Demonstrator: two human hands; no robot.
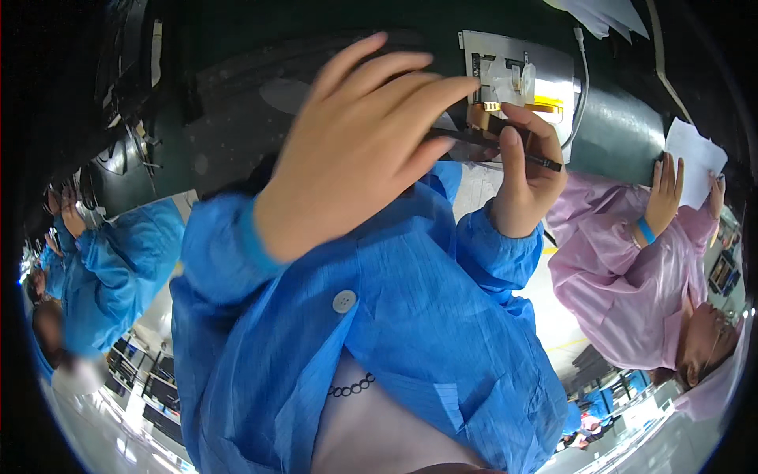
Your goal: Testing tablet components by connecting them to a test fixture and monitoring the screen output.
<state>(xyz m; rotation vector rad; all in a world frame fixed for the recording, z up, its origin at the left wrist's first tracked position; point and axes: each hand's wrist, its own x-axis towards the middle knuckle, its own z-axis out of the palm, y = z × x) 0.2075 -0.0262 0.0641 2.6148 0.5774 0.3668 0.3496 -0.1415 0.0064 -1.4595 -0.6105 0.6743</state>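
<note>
My left hand point(355, 142) is raised close to the camera, fingers stretched out and slightly apart, holding nothing. Its fingertips reach toward a flat silver display module point(553, 67) lying on the dark green work surface point(624, 130). The module carries a small circuit board and an orange flex cable point(545, 103). My right hand point(525, 189) grips a thin black stick-like tool point(545, 163) just below the module's lower edge. The tool's left end runs under my left fingertips; I cannot tell whether they touch. Both sleeves are blue.
A white cable point(583, 87) curves past the module's right side. At the right a person in a pink coat point(624, 268) holds a white sheet point(695, 158). At the left a person in a blue coat point(110, 261) works. White papers point(608, 16) lie at the top.
</note>
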